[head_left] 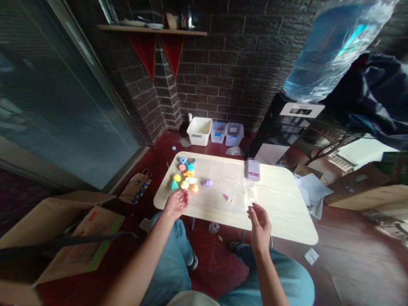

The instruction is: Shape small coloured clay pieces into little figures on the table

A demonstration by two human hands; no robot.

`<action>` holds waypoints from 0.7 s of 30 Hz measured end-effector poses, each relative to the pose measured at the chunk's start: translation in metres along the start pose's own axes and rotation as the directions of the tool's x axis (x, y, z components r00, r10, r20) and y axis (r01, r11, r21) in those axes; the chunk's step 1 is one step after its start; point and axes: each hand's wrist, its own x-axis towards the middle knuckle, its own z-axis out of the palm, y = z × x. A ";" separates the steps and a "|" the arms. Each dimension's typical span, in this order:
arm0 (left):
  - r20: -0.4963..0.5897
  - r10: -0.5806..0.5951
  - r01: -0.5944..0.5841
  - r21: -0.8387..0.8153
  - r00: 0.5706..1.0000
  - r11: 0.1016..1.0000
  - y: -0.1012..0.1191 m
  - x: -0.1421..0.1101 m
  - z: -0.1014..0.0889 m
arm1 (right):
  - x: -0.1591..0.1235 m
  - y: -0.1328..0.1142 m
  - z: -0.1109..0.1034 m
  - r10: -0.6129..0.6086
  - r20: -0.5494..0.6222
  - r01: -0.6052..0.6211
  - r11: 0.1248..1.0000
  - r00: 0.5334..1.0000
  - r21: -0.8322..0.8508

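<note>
My left hand (177,204) hovers at the table's near left edge, fingers loosely curled and apart, with no object visible in it. Just beyond it lie several small coloured toys, among them a teal one (174,185), a yellow one (176,177) and an orange one (194,188). A purple toy (208,182) sits by itself further right. My right hand (260,221) is over the near edge, thumb and fingers apart, holding nothing. Closest to it is crumpled clear plastic (250,195). A short string of coloured beads (228,198) rests on the bubble wrap (219,170) between my hands.
The pale folding table (287,204) carries a small blurred card or box (253,169) at its back. Behind it stand a white bin (199,131) and clear boxes (234,134). A water dispenser (287,127) is back right; cardboard boxes (83,242) lie left.
</note>
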 end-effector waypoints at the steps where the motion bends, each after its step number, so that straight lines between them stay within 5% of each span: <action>1: 0.003 0.014 -0.014 -0.008 1.000 1.000 0.006 0.002 0.000 | 0.000 -0.001 0.001 -0.001 0.001 0.001 1.000 1.000 0.004; 21: -0.073 0.173 -0.172 0.014 0.982 0.985 0.076 0.057 0.008 | 0.006 -0.009 -0.001 -0.002 0.010 0.002 1.000 1.000 0.018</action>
